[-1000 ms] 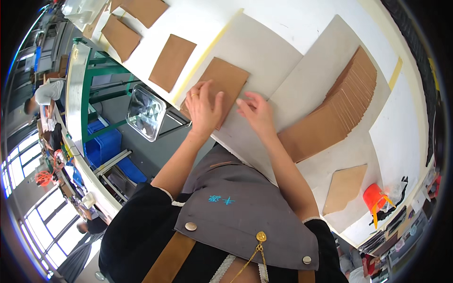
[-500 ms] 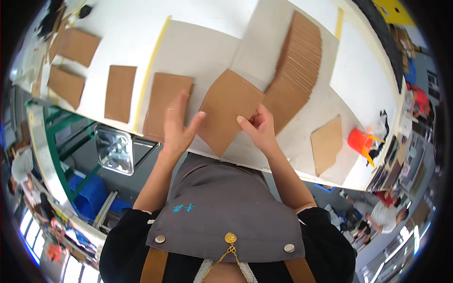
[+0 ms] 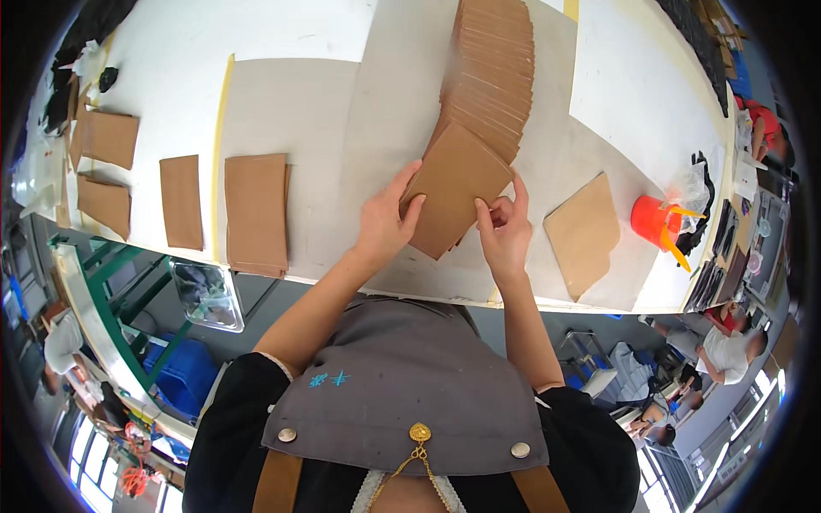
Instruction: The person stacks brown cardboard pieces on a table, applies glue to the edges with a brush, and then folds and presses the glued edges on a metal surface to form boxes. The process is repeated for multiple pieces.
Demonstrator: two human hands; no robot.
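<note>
My left hand (image 3: 386, 222) and my right hand (image 3: 505, 229) both grip one flat brown cardboard sheet (image 3: 453, 181) near the front edge of the white table (image 3: 282, 38). The left hand holds its left edge, the right hand pinches its lower right edge. The sheet lies at the near end of a long fanned row of cardboard sheets (image 3: 492, 73) that runs away from me. To the left lies a small stack of brown cardboard pieces (image 3: 256, 212) on a grey mat (image 3: 291, 103).
More cardboard pieces (image 3: 181, 201) and folded ones (image 3: 107, 137) lie at the far left. A single shaped cardboard piece (image 3: 583, 232) lies to the right, beside an orange cup (image 3: 653, 221). Other people (image 3: 727, 350) sit beyond the right table edge. A blue crate (image 3: 180, 376) stands below the table.
My view has swung right along the table. Both hands left the stack at the left, lifted a sheet, and now hold it at the near end of the fanned row.
</note>
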